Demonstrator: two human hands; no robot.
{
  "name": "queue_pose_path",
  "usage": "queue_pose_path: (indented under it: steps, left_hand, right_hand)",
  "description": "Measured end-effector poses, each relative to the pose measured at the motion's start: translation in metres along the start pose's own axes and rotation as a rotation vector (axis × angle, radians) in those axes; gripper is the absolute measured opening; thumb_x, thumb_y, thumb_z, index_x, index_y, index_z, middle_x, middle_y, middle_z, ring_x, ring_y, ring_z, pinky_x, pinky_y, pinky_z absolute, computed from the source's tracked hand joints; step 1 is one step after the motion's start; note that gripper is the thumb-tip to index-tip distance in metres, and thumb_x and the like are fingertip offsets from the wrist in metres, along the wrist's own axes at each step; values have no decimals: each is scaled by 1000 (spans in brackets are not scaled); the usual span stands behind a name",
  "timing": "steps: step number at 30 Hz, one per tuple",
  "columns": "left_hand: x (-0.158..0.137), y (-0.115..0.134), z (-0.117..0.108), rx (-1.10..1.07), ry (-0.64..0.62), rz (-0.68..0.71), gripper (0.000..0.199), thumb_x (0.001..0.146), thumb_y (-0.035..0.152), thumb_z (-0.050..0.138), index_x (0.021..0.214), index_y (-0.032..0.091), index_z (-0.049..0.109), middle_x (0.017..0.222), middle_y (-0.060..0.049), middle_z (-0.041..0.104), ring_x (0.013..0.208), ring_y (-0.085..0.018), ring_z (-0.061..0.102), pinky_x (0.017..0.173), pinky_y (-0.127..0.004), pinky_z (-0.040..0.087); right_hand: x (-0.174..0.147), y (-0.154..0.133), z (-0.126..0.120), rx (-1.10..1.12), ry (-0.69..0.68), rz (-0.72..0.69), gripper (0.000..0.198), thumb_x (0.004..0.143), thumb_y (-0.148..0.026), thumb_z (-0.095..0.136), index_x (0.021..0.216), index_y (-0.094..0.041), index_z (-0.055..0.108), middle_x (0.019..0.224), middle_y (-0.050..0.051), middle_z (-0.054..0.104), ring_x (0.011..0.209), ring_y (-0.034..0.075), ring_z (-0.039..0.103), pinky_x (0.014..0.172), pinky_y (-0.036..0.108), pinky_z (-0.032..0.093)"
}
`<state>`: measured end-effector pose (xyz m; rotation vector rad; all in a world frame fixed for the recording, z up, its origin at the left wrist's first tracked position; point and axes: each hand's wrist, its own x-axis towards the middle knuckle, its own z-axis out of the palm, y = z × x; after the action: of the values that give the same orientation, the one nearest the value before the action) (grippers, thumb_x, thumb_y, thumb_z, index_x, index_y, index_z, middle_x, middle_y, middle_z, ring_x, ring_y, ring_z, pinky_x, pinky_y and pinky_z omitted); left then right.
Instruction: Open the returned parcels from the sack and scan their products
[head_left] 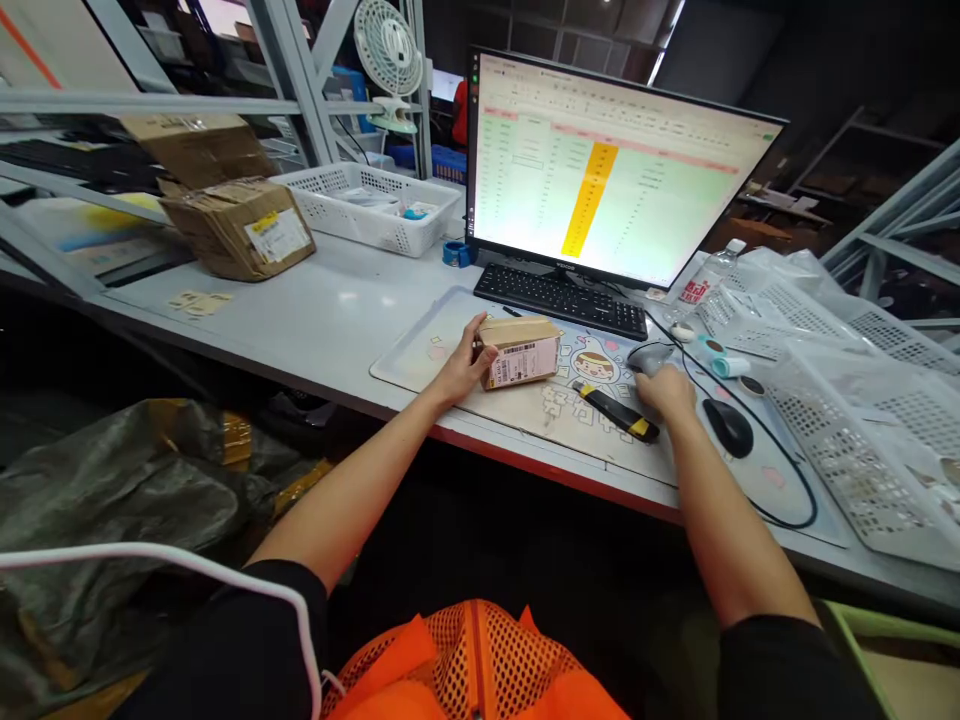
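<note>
My left hand (463, 368) grips the left end of a small cardboard box (523, 352) lying on the desk mat (420, 365). A pale label with a barcode covers the side of the box that faces me. My right hand (667, 393) is closed around a grey and black barcode scanner (649, 355), its handle mostly hidden by my fingers. Between my hands lies a black and yellow box cutter (616, 410). To the right of my right hand rests a black mouse (728, 427).
Behind the mat stand a keyboard (562, 298) and a monitor (600, 170) showing a spreadsheet. White baskets (840, 450) line the right side, near a plastic bottle (705, 280). At the left are a larger cardboard box (232, 235) and a white basket (375, 222). A black cable loops over the mat.
</note>
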<state>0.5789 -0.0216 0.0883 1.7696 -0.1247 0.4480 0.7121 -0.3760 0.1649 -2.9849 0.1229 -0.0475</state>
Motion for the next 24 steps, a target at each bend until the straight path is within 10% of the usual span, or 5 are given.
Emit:
queue_pose_path:
  steps: [5, 10, 17, 24]
  left_hand:
    - [0, -1, 1, 6, 5, 7, 99, 97, 80, 52, 169, 22, 18, 164, -23, 41, 144, -38, 51, 123, -55, 39]
    - [1, -1, 0, -3, 0, 10, 104, 95, 83, 52, 169, 19, 18, 161, -24, 44, 144, -40, 50, 122, -58, 38]
    - [-1, 0, 3, -29, 7, 7, 108, 92, 79, 61, 170, 19, 16, 164, -25, 39, 149, -39, 46, 125, -57, 35]
    - [-7, 21, -6, 156, 13, -91, 133, 73, 43, 90, 172, 22, 4, 155, -22, 53, 140, -36, 58, 123, -57, 39]
  right_hand:
    - [-75, 4, -45, 180, -56, -602, 33, 92, -48, 61, 99, -18, 73, 81, 7, 72, 76, 26, 68, 70, 33, 48]
    - [-159, -6, -71, 144, -190, -1031, 33, 87, -33, 68, 118, -25, 72, 98, 4, 77, 85, 24, 71, 76, 32, 51]
    - [-149, -14, -63, 66, -118, -978, 40, 93, -39, 67, 131, -26, 69, 113, 7, 79, 96, 29, 75, 81, 37, 54]
    - [-37, -2, -19, -4, 60, -440, 55, 103, -56, 54, 140, -15, 63, 120, 18, 76, 112, 37, 72, 88, 42, 53]
